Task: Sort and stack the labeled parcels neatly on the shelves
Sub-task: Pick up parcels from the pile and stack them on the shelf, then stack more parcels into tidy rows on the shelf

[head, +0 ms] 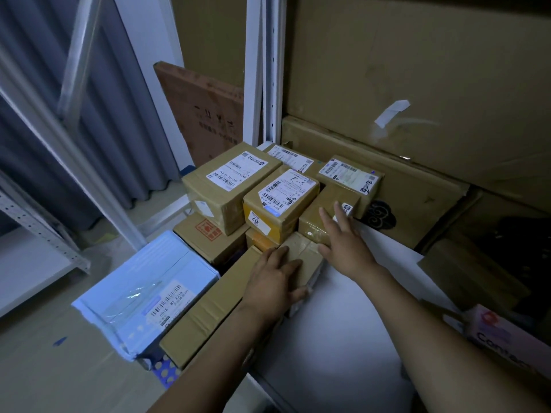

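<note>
Several labeled cardboard parcels sit packed together at the left end of a white shelf (343,338). My left hand (275,278) lies flat on top of a small taped brown box (304,257) at the front of the group. My right hand (343,236) reaches forward with straight fingers touching another brown box (322,210) just behind it. A yellow parcel (277,204) with a white label stands to the left of that box. A larger labeled carton (226,186) sits further left, and two more labeled boxes (351,177) stand at the back.
A white parcel (143,293) with a barcode label and a long brown carton (220,305) lie left of the shelf, low down. Big flat cardboard sheets (417,70) line the back. White shelf uprights (268,70) rise behind the parcels. A pink box (507,338) sits at the right.
</note>
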